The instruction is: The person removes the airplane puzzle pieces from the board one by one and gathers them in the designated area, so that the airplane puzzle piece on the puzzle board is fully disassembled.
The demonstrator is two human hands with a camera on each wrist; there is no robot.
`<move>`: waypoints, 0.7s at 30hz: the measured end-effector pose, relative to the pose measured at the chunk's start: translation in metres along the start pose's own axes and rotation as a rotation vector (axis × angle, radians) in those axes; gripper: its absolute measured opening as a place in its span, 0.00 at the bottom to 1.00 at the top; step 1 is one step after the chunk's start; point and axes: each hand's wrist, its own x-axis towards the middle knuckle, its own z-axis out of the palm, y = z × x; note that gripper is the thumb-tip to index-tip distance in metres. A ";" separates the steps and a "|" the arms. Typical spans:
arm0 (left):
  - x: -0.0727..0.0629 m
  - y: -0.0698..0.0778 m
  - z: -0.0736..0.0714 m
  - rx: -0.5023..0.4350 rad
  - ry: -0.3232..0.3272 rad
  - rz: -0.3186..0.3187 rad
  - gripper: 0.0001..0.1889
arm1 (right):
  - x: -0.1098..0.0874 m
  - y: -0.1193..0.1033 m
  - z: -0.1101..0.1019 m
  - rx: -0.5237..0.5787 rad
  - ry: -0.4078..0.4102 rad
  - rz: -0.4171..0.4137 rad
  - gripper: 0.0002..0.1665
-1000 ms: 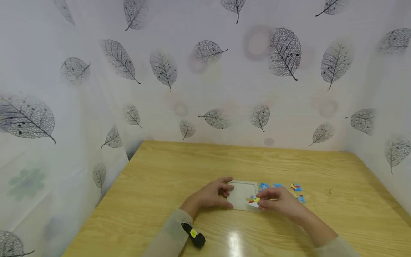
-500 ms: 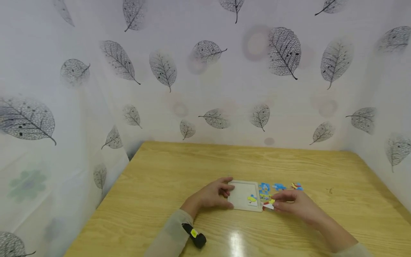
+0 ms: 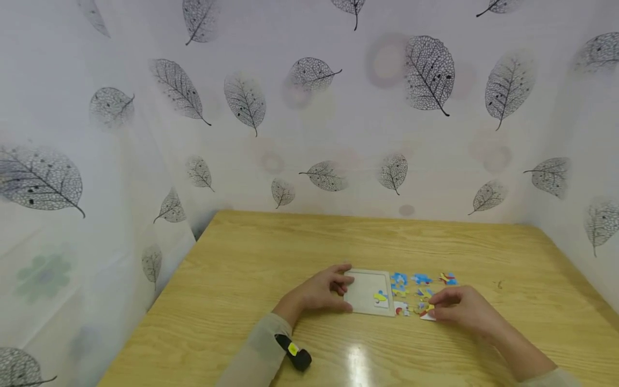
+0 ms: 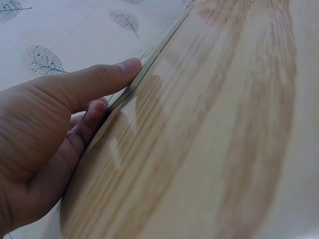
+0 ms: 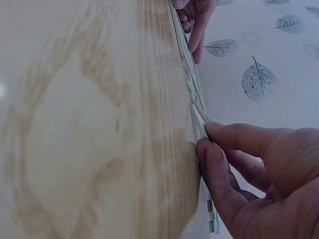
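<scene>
A shallow pale puzzle tray (image 3: 362,294) lies flat on the table. My left hand (image 3: 320,290) grips its left side, thumb at the near corner and index finger at the far one. One yellow, blue and white jigsaw piece (image 3: 381,299) sits inside at the lower right. To the right of the tray, my right hand (image 3: 466,309) pinches a white, red and yellow jigsaw piece (image 3: 427,314) between thumb and fingers, low over the table. In the right wrist view, this jigsaw piece (image 5: 200,123) appears edge-on, tilted between the fingertips.
Several loose jigsaw pieces (image 3: 422,279) lie in rough rows right of the tray, partly overlapped by the right hand. The wooden table (image 3: 271,247) meets a leaf-printed curtain (image 3: 338,134) at the back and sides. A black strap (image 3: 293,352) is on the left sleeve.
My right hand has moved right from over the tray, carrying the pinched jigsaw piece to the loose ones. The piece inside the tray is now uncovered. The left hand stays on the tray.
</scene>
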 end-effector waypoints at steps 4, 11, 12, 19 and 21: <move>0.000 0.000 0.001 0.010 0.004 0.002 0.38 | 0.000 -0.003 0.001 -0.074 0.056 0.035 0.19; -0.001 0.001 0.000 0.009 0.004 0.002 0.36 | 0.002 -0.004 0.004 -0.181 0.123 0.061 0.18; -0.001 0.001 0.000 0.009 0.003 0.003 0.36 | 0.002 -0.003 0.004 -0.198 0.131 0.059 0.17; -0.001 0.000 0.001 0.010 0.002 0.004 0.36 | 0.001 -0.001 0.007 -0.244 0.160 0.044 0.17; -0.001 0.001 0.001 0.013 0.003 0.002 0.36 | 0.000 -0.002 0.007 -0.212 0.153 0.047 0.17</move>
